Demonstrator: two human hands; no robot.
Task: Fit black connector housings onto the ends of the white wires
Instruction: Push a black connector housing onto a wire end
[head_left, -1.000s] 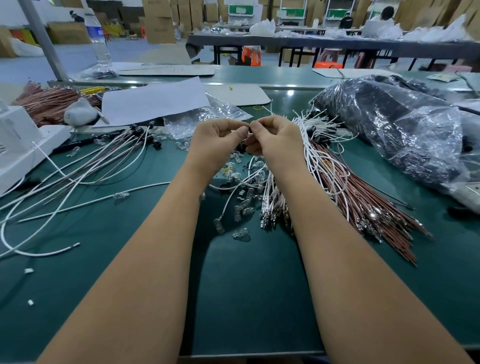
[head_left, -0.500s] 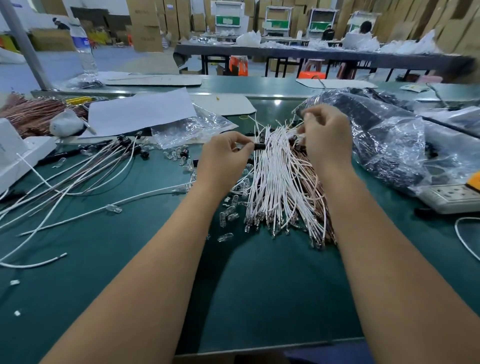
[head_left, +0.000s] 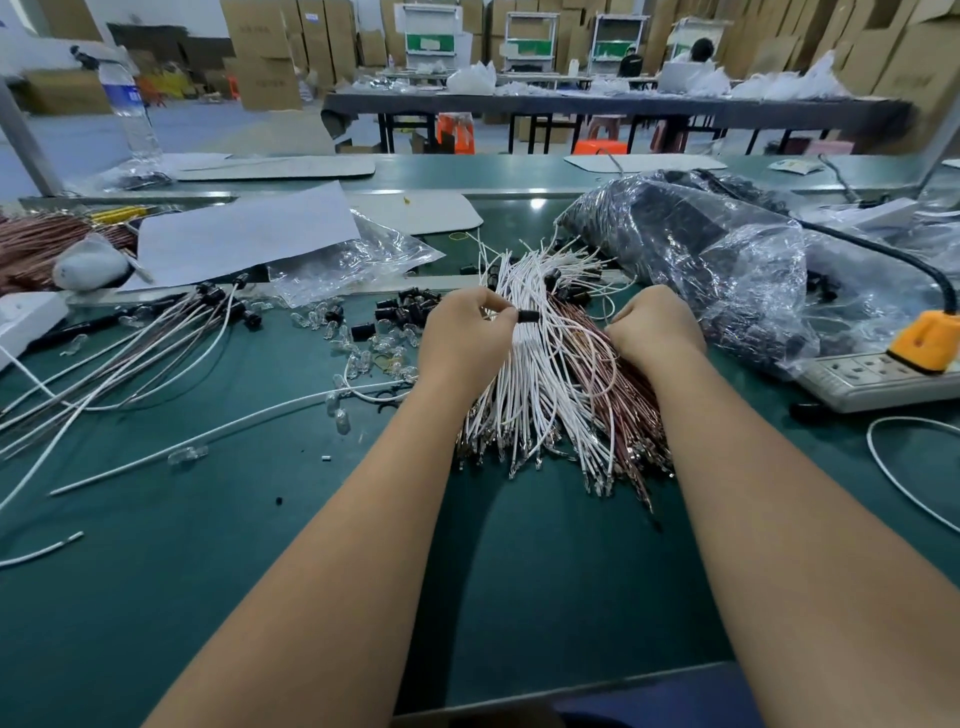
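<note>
A fanned bundle of white wires (head_left: 524, 374) lies on the green table (head_left: 260, 519), with brown wires (head_left: 608, 374) beside it on the right. My left hand (head_left: 465, 338) pinches a small black connector housing (head_left: 527, 316) at the bundle's left side. My right hand (head_left: 657, 325) rests on the right side of the bundle with curled fingers down among the wires; what they hold is hidden. Loose black housings (head_left: 410, 306) lie just left of my left hand.
Finished wires with black housings (head_left: 156, 338) spread at the left, with small clear bulbs (head_left: 363, 348) scattered nearby. A clear bag of black parts (head_left: 727, 260) sits at the right, by a power strip (head_left: 883, 376) with an orange plug. Paper sheets lie behind.
My right hand has dropped from the bundle's far tips down to its right side. The left hand keeps the black housing. The camera has turned a little.
</note>
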